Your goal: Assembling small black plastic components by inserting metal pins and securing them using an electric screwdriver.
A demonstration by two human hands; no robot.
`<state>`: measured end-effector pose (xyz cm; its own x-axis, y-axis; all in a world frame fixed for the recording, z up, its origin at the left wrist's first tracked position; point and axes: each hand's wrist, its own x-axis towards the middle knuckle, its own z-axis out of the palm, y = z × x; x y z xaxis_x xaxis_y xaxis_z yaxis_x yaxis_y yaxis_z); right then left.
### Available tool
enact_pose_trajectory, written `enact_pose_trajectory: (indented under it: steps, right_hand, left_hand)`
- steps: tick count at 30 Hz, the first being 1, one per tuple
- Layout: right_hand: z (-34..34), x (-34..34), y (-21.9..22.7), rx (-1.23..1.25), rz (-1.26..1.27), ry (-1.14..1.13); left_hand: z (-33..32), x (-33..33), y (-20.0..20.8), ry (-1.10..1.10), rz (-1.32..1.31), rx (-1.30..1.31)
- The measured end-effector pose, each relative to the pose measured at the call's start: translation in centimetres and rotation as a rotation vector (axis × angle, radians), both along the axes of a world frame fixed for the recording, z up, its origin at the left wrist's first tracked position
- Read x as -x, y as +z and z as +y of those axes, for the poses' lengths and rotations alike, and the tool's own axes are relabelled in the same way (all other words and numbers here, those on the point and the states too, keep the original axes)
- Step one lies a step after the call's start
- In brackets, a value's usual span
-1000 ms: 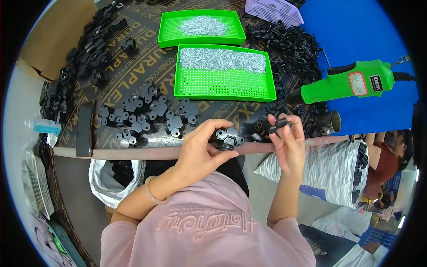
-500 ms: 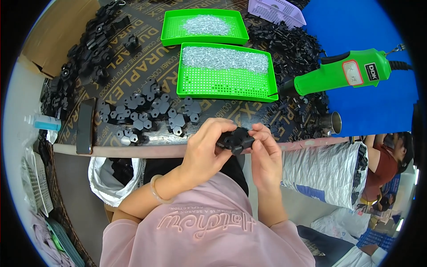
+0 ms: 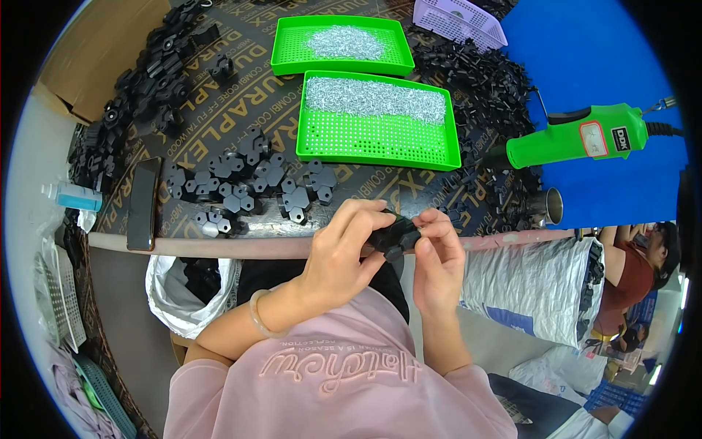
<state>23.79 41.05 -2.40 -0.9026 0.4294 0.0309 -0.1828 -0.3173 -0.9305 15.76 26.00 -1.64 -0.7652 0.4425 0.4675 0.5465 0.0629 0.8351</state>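
Observation:
My left hand [image 3: 340, 252] grips a black plastic part [image 3: 393, 238] with several rounded lobes, just off the table's front edge. My right hand [image 3: 441, 263] has its thumb and forefinger closed at the right side of this part; whatever sits between those fingertips is too small to make out. Beyond my hands, a green perforated tray [image 3: 373, 150] has silvery screws [image 3: 376, 100] heaped along its far side. More finished-looking black parts with hexagonal faces [image 3: 238, 199] stand in a group to the left.
A green electric screwdriver [image 3: 570, 140] hangs at the right, over small black pieces [image 3: 475, 88]. Behind are a second green tray [image 3: 292, 55] of screws and a purple basket [image 3: 461, 22]. Left lie a phone [image 3: 144, 205] and black parts [image 3: 157, 88]. A metal cup [image 3: 547, 207] stands right.
The hanging screwdriver has swung right, away from the near tray. My hands stay in almost the same place, and the black part has tilted slightly between them.

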Motion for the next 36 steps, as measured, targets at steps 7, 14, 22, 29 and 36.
enact_pose_trajectory:
  steps: [7, 14, 22, 29, 36]
  right_hand:
    - [-0.3, -0.2, -0.8, -0.133, 0.196, 0.006]
    - [0.2, -0.6, -1.0, -0.217, 0.242, 0.025]
    - [0.4, -0.3, 0.2, 0.092, 0.178, 0.254]
    - [0.3, -0.8, 0.3, -0.042, 0.05, 0.271]
    - [-0.6, -1.0, 0.7, -0.077, 0.073, 0.271]
  left_hand:
    - [-0.4, 0.0, -0.7, 0.02, 0.129, -0.065]
    - [-0.8, 0.5, -0.6, -0.086, 0.268, -0.116]
    - [-1.1, 0.5, 0.6, -0.16, 0.129, -0.201]
    - [-2.0, -0.4, 0.0, -0.217, -0.214, -0.196]
    - [-3.9, 0.0, 1.6, -0.244, -0.16, -0.07]
